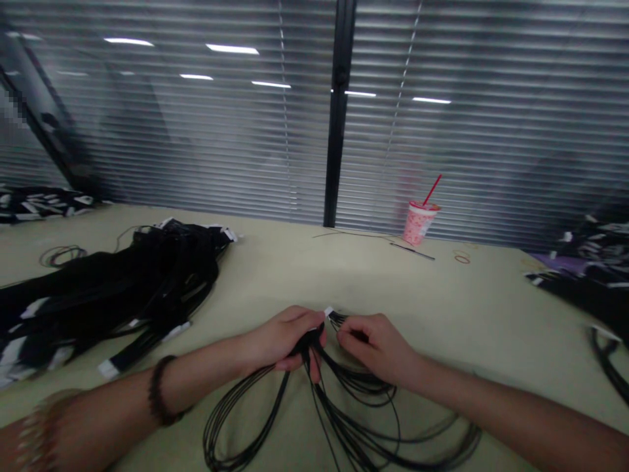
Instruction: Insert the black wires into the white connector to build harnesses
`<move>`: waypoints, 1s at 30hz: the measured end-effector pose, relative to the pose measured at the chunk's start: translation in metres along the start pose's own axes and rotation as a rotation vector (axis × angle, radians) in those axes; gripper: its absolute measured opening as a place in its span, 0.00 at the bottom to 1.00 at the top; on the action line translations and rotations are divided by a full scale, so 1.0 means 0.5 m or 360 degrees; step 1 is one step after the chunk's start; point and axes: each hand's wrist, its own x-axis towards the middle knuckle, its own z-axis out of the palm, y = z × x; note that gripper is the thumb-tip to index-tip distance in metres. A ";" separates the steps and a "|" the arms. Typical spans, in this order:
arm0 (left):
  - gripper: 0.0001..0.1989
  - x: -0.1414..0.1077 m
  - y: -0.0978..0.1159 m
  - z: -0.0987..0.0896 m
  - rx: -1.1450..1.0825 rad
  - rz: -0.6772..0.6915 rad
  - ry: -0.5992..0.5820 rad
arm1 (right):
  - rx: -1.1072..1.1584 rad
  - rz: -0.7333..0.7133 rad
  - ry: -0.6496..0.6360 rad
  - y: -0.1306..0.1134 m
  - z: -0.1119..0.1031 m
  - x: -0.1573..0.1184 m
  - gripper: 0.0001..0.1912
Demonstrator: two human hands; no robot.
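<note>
My left hand [295,341] is closed around a bundle of thin black cables [344,377] above the table's near middle. Loops of the cables hang and spread below both hands. A small white connector [329,313] sticks out past my left fingertips, with several thin black wires running from it toward the right. On that side my right hand [376,344] has thumb and forefinger pinched together at these wires, just beside the connector. The fingertips partly cover what they grip.
A large heap of black cables with white ends [167,275] lies at left, and more cable piles [590,262] at right. Toward the back stand a pink cup with a red straw [420,221], a thin dark pen-like tool [411,251] and rubber bands [462,259]. Blinds [221,131] cover the window behind.
</note>
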 end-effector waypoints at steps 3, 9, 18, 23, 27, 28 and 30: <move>0.20 0.000 0.002 0.001 0.0012 -0.0011 -0.0010 | 0.0030 0.0021 -0.0003 0.000 0.000 -0.001 0.10; 0.19 -0.002 0.002 0.001 0.0007 -0.0002 -0.0018 | 0.0069 0.0038 0.0021 -0.001 0.000 -0.004 0.11; 0.19 0.000 0.000 0.000 0.0009 -0.0009 -0.0031 | 0.0156 0.0046 0.0020 -0.002 -0.002 -0.005 0.11; 0.19 0.000 -0.001 0.000 0.0008 -0.0006 -0.0034 | 0.0127 0.0001 -0.0010 -0.002 -0.004 -0.005 0.11; 0.19 -0.001 0.002 0.002 0.0011 -0.0019 -0.0035 | 0.0131 0.0014 0.0009 0.001 -0.001 -0.004 0.10; 0.19 -0.001 0.003 0.002 0.0013 -0.0030 -0.0034 | 0.0138 0.0025 0.0021 0.002 -0.001 -0.004 0.10; 0.19 -0.002 0.006 0.003 0.0017 -0.0049 -0.0034 | 0.0147 0.0042 0.0038 0.003 0.000 -0.004 0.10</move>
